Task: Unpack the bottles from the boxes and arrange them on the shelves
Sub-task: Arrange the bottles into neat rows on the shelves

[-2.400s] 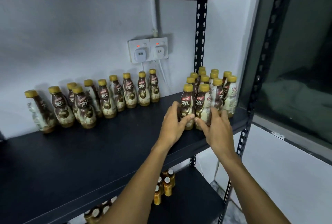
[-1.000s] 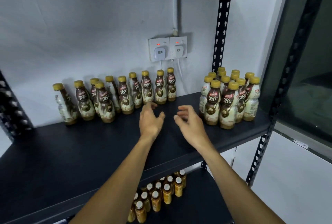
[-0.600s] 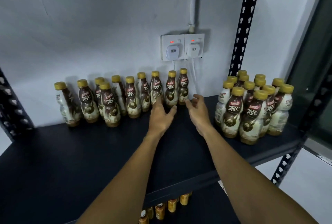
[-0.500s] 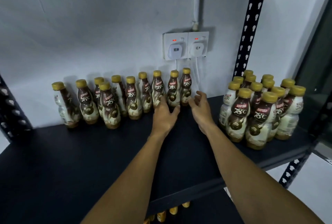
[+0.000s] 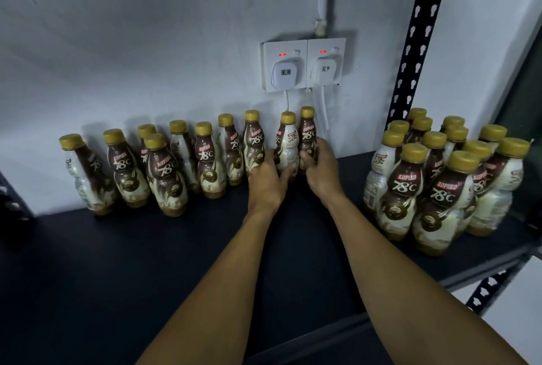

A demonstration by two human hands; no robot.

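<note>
Nearest in, the dark shelf (image 5: 117, 276) is seen, its board running off at six o'clock. At four o'clock a tight cluster of bottles (image 5: 410, 188) is packed close to the front edge, gold caps up, well apart from the hands. At the middle, the left hand (image 5: 265, 180) is wrapped round the cream-labelled bottle (image 5: 288, 144), with the thumb laid across its lower front. Just beside it, at three o'clock, the right hand (image 5: 321, 171) is curled round the brown-labelled bottle (image 5: 307, 133), fingers seen over its belly. Both bottles are held upright and side by side, by the wall. Whether their bases are on the board cannot be told; they are hidden by the hands. Out to nine o'clock, the back row of bottles (image 5: 209, 159) is lined along the wall. At twelve o'clock, a double socket (image 5: 303, 64) is fixed above, two plugs in, red lights lit. At one o'clock the perforated post (image 5: 416, 27) is seen.
</note>
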